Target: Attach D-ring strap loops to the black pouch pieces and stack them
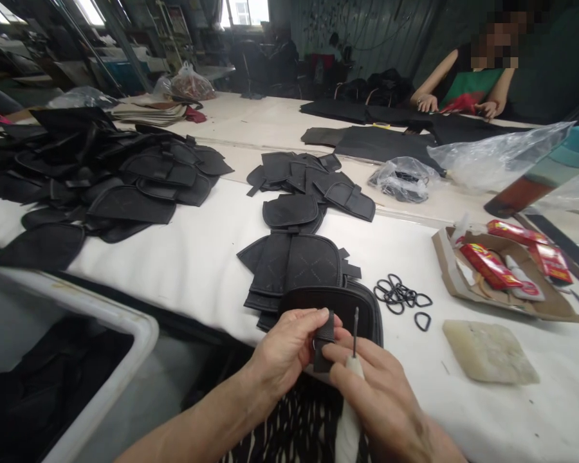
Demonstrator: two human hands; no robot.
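My left hand (284, 350) is closed, pinching a short black webbing strap (324, 341) against a black curved fabric piece (347, 305) at the table's near edge. My right hand (383, 402) is closed round a white-handled tool (350, 411) whose thin metal tip (356, 329) points up beside the strap; its fingers also touch the strap. Just behind lies a stack of similar black padded pieces (296, 263). A cluster of black plastic rings (399, 294) sits to the right of the stack.
A large heap of black pieces (96, 177) covers the table's left, a smaller heap (309, 183) the middle. A cardboard tray with red packets (502, 267), a pale block (489, 352) and plastic bags (492, 157) lie right. A white bin (101, 315) stands lower left. Another person (468, 87) works far right.
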